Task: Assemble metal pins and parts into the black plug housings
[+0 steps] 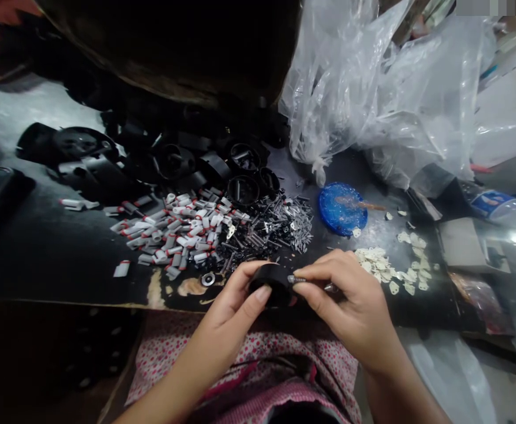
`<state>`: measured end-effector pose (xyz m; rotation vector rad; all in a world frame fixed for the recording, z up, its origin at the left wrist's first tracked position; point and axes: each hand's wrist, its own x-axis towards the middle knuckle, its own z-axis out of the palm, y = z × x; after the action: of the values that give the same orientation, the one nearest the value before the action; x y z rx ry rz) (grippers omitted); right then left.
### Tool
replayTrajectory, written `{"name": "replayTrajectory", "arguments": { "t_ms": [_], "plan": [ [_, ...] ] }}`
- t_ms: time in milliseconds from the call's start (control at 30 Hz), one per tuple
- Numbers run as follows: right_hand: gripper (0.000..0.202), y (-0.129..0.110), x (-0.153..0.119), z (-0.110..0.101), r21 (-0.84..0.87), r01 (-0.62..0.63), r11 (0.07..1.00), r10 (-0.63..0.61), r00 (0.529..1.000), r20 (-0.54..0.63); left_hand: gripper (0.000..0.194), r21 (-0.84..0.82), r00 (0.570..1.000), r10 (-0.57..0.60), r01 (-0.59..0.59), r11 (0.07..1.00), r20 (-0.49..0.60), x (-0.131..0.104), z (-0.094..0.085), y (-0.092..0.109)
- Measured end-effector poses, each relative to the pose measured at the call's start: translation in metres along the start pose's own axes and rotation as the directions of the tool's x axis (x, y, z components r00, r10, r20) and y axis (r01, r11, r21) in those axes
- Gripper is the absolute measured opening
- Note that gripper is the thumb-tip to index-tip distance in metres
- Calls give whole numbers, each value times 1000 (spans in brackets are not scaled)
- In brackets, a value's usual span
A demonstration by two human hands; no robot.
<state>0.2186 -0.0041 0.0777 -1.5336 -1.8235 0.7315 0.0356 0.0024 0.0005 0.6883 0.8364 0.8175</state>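
My left hand (240,300) is closed round a black cylindrical housing (270,275), its thumb on the near rim. Between the thumb and forefinger of my right hand (346,294) is a small coil spring (299,280), lying sideways with its grey tip against or very close to the housing's right side. Whether the tip is inside a hole there I cannot tell. Something small and metallic shows under my right fingers, too hidden to name. Just left of my hands, a small round metal-and-black part (207,279) rests by the table edge.
Grey-white plastic sleeves with red rings (187,227) are heaped beside loose springs (253,240) and small grey pieces (299,221). Black housings (169,162) stand behind. On the right are a blue lid (341,206) with a stick, pale flat plates (385,265) and plastic bags (328,88).
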Motion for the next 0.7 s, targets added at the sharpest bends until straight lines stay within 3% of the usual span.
{"name": "replayTrajectory", "arguments": {
  "t_ms": [100, 167, 300, 400, 467, 533, 600, 700],
  "plan": [
    [16, 6, -2, -3, 238, -187, 953, 132, 964, 232, 19, -116, 993, -105, 111, 987, 59, -3, -4, 0],
    [15, 9, -4, -3, 341, -293, 893, 170, 922, 349, 17, -72, 989, -109, 117, 990, 103, -6, -9, 1],
    [13, 10, -4, 6, 387, -388, 836, 238, 893, 381, 15, 99, 978, -120, 104, 990, 172, -16, -21, 5],
    [12, 9, 0, 15, 384, -392, 836, 218, 879, 423, 16, 129, 986, -115, 99, 987, 124, -21, -27, 6],
    [9, 10, 7, 21, 290, -322, 902, 198, 901, 385, 17, 41, 995, -96, 95, 995, 17, -21, -27, 5],
    [12, 15, 16, 29, 27, -211, 977, 199, 952, 233, 16, -116, 990, -74, 60, 991, -117, -18, -24, 5],
    [15, 20, 25, 36, -286, -137, 948, 170, 981, 94, 16, -224, 976, -58, 10, 975, -210, -14, -19, 5],
    [12, 24, 34, 44, -521, -61, 851, 132, 986, 101, 16, -265, 968, -51, -16, 964, -245, -9, -14, 8]
  ]
}}
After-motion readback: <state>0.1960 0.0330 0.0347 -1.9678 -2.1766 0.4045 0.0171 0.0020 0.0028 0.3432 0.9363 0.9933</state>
